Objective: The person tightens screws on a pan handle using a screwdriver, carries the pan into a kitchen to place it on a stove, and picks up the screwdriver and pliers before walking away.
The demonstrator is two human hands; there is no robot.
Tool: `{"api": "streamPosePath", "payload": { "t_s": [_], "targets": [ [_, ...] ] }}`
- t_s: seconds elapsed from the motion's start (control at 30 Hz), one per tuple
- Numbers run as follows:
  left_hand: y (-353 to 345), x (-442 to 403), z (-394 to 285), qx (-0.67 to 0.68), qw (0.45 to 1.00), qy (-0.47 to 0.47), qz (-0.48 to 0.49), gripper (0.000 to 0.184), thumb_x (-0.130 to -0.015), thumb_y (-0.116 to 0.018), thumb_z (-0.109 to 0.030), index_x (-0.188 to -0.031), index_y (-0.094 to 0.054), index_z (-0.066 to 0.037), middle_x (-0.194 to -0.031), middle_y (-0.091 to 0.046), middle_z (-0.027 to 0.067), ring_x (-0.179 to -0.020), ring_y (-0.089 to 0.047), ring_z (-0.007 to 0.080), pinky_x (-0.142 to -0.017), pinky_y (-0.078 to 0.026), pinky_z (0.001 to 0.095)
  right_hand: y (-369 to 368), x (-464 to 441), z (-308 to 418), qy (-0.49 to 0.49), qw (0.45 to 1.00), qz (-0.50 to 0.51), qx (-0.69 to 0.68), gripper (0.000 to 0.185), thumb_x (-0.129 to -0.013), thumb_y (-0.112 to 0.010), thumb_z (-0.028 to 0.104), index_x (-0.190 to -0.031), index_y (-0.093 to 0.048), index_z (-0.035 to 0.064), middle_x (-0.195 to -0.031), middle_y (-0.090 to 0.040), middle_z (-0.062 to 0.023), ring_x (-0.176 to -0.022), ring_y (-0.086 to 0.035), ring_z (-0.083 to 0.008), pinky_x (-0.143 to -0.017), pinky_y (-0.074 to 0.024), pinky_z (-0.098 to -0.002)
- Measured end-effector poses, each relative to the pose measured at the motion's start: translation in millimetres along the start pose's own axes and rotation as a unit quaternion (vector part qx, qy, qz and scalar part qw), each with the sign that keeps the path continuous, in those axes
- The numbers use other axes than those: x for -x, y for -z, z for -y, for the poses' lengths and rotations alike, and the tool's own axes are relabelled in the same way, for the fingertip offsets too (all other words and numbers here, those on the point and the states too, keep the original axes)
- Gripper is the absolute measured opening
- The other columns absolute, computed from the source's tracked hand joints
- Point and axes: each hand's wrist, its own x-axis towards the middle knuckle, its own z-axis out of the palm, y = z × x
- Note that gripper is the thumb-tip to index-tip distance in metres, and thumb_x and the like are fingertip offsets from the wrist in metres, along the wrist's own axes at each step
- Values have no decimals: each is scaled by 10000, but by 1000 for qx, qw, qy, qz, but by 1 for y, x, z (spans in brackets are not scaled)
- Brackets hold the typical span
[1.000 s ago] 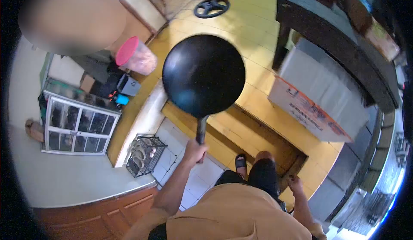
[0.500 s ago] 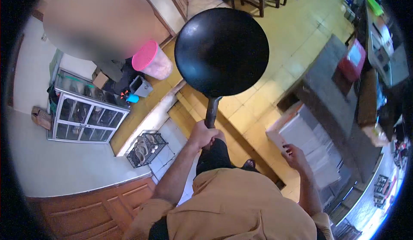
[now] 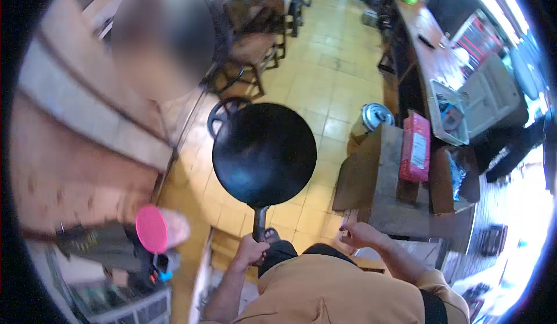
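Note:
A black wok (image 3: 264, 153) with a long handle is held out in front of my body, its dark round bowl facing up. My left hand (image 3: 252, 251) is wrapped around the handle, below the bowl. On the other side, my right hand (image 3: 358, 234) hangs apart from the wok with its fingers curled in, and I see nothing in it. A grey-brown table (image 3: 386, 205) is just beyond that hand. One sandalled foot (image 3: 271, 235) shows beside the wok handle.
A pink-lidded bin (image 3: 152, 230) stands at left on a raised ledge. A pink package (image 3: 416, 147) lies on the table at right, near a metal pot (image 3: 377, 117). Wooden chairs (image 3: 249, 63) stand ahead on the left, beside a blurred round area. Yellow floor tiles (image 3: 325, 92) run between.
My view has swung to the right and forward. The wok sits lower in view, still in my left hand. The bin and shelf have shifted down-left, and the chairs have come nearer.

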Motion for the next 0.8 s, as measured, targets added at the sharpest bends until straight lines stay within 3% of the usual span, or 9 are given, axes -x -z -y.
{"api": "streamPosePath", "payload": {
  "t_s": [0.13, 0.17, 0.23, 0.33, 0.4, 0.5, 0.57, 0.67, 0.8],
  "targets": [
    [9, -52, -102, 4, 994, 21, 104, 142, -813, -706, -82, -730, -596, -48, -637, -610, 64, -523, -585, 137, -440, -449, 303, 62, 4, 11, -49, 992, 49, -106, 471, -921, -603, 394, -1244, -622, 52, -1044, -717, -181, -955, -694, -350, -829, -544, -430],
    [8, -80, -122, 24, 991, 10, 132, 137, -815, -707, -79, -745, -593, -50, -632, -602, 63, -522, -581, 143, -448, -456, 309, 82, -2, 6, -28, 994, 27, -100, 461, -925, -585, 382, -1246, -624, 53, -1101, -708, -178, -980, -694, -338, -841, -547, -418],
    [5, -137, -172, 61, 981, 45, 180, 112, -815, -696, -75, -804, -587, -49, -642, -582, 60, -509, -563, 162, -465, -476, 325, 134, -16, 12, -99, 985, -7, -140, 469, -928, -568, 389, -1254, -623, 57, -1176, -683, -187, -1053, -670, -352, -894, -534, -426],
    [-6, -226, -271, 58, 971, 57, 226, 132, -818, -696, -90, -856, -573, -56, -664, -565, 54, -525, -558, 170, -483, -496, 330, 191, -69, -15, -118, 980, -102, -121, 513, -922, -571, 429, -1262, -618, 47, -1209, -662, -204, -1116, -638, -366, -951, -508, -442],
    [-17, -276, -333, 68, 967, 61, 239, 131, -820, -693, -88, -859, -571, -57, -659, -559, 52, -525, -559, 171, -482, -494, 328, 241, -116, -28, -123, 976, -107, -144, 533, -915, -579, 444, -1260, -618, 39, -1222, -654, -209, -1136, -623, -375, -968, -496, -449],
    [-34, -352, -429, 87, 966, 90, 228, 136, -823, -694, -96, -868, -572, -54, -657, -563, 54, -518, -563, 178, -470, -493, 326, 347, -175, -49, -127, 980, -79, -129, 560, -906, -585, 454, -1269, -606, 29, -1196, -657, -228, -1142, -611, -398, -967, -494, -461],
    [-38, -401, -483, 61, 975, 75, 202, 165, -818, -705, -105, -883, -563, -53, -654, -563, 52, -513, -565, 183, -449, -493, 337, 412, -235, -83, -75, 992, -95, -39, 519, -925, -609, 416, -1277, -595, 35, -1170, -661, -239, -1093, -630, -406, -938, -509, -463],
    [-38, -436, -585, 67, 977, 96, 181, 177, -813, -718, -115, -894, -580, -39, -652, -568, 54, -501, -567, 193, -439, -500, 352, 570, -278, -80, -42, 981, -187, -32, 519, -912, -629, 403, -1278, -594, 36, -1077, -693, -233, -1019, -660, -395, -898, -523, -466],
    [-32, -552, -688, 53, 984, 28, 169, 125, -797, -715, -100, -772, -614, -31, -624, -598, 72, -500, -575, 173, -464, -508, 345, 738, -365, -116, -66, 938, -310, -143, 460, -900, -645, 349, -1251, -617, 54, -999, -716, -210, -934, -691, -361, -840, -543, -438]
  ]
}}
